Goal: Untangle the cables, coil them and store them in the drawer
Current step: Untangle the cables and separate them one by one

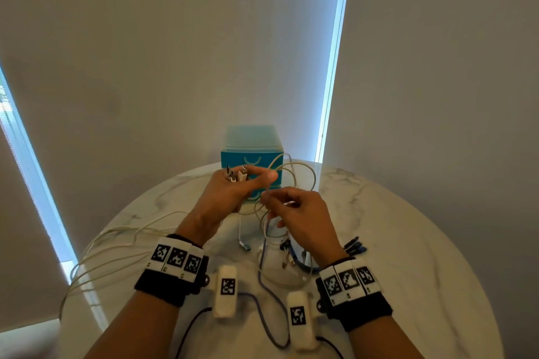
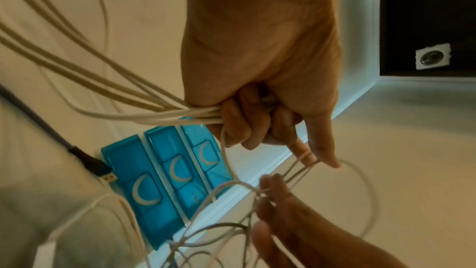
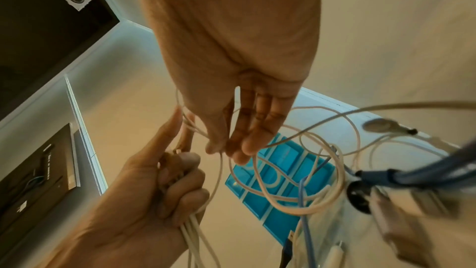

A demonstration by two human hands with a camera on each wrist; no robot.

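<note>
Several white cables (image 1: 294,176) are tangled in loops above the marble table (image 1: 408,242). My left hand (image 1: 250,181) grips a bundle of them, with their plug ends (image 1: 236,174) sticking up out of the fist. The left wrist view shows the bundled cable strands (image 2: 154,113) running out of the left hand (image 2: 257,125). My right hand (image 1: 269,204) pinches one thin white loop just right of the left hand; in the right wrist view its fingertips (image 3: 242,150) close on the strand. The blue drawer unit (image 1: 252,154) stands behind both hands, drawers closed.
More white cable (image 1: 116,242) trails off the table's left edge. A light blue cable (image 1: 294,259) and a dark blue bundle (image 1: 354,245) lie under the right hand, with a loose plug (image 1: 246,246) near the middle. Blinds hang behind the table.
</note>
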